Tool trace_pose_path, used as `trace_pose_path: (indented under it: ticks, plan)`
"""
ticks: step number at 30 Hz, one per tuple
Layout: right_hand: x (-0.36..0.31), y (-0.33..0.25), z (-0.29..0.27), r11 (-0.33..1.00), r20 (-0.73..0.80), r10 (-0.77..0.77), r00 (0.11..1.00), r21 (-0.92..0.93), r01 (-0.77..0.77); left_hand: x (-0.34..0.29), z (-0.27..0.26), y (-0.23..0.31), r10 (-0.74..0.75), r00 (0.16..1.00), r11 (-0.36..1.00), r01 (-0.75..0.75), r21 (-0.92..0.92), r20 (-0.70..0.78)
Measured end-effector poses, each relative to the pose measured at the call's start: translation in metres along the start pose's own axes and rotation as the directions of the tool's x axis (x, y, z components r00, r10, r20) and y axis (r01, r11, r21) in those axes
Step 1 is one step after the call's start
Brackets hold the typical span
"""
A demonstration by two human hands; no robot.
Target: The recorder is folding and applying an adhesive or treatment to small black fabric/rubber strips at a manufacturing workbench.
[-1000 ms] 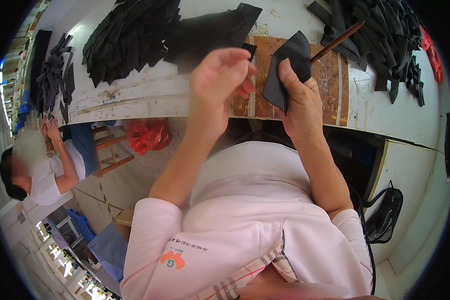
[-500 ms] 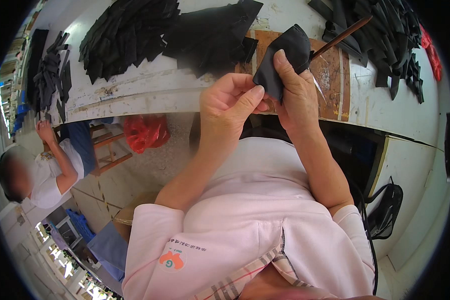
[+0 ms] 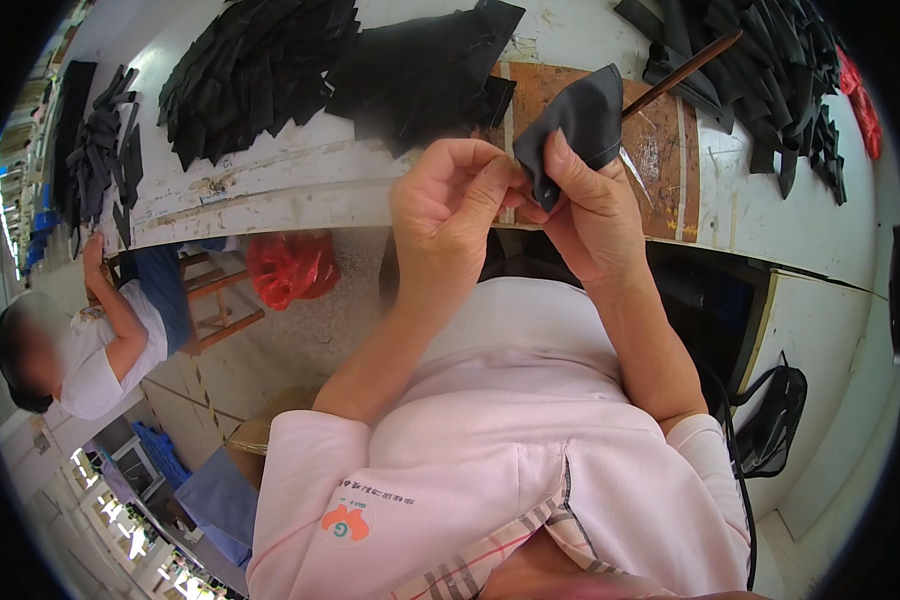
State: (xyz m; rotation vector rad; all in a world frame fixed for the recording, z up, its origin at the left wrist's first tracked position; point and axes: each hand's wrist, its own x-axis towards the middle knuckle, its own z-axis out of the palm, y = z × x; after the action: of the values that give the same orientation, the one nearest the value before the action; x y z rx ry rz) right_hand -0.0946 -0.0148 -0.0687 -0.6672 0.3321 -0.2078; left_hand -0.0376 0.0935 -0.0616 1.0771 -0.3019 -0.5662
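Observation:
In front of my chest, my right hand (image 3: 595, 200) grips a curved, smooth black piece of material (image 3: 582, 118), thumb on its face. The piece looks bent over at its lower end. My left hand (image 3: 455, 205) is closed in a pinch at that lower left corner; its fingertips are partly hidden. Behind the right hand a thin brown stick (image 3: 685, 72) slants up to the right; whether the hand holds it, I cannot tell. A pale pointed sliver (image 3: 633, 170) shows beside the right hand, over a worn brown board (image 3: 670, 190) on the white table (image 3: 300, 200).
Black cut pieces lie in a large pile (image 3: 255, 75) and a flatter stack (image 3: 410, 75) at the back. More black strips (image 3: 750, 75) are heaped at the right. A co-worker (image 3: 120, 330) sits at far left. A red plastic bag (image 3: 292, 268) is below the table edge.
The black piece has tilted to the right and its lower end has bent over. My left fingers have drawn in closer to its corner. At the left, the co-worker's arm has shifted slightly.

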Motion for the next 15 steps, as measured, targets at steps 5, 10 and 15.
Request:
trace_pose_path:
  ticks: [5,10,15]
  plan:
    - [0.002,0.003,0.003,0.997,-0.063,0.01,0.998,0.082,-0.005,-0.004,0.002,0.004,-0.003,1.0,0.998,0.002,-0.055,-0.017]
    - [0.001,0.007,0.005,1.0,-0.102,-0.015,0.995,0.017,0.017,-0.005,0.004,0.01,-0.01,1.0,0.99,0.006,0.139,0.023]
    - [0.002,0.008,0.005,0.999,-0.099,-0.034,0.994,-0.018,0.033,-0.002,0.004,0.006,-0.043,0.998,0.987,0.05,0.15,-0.046]
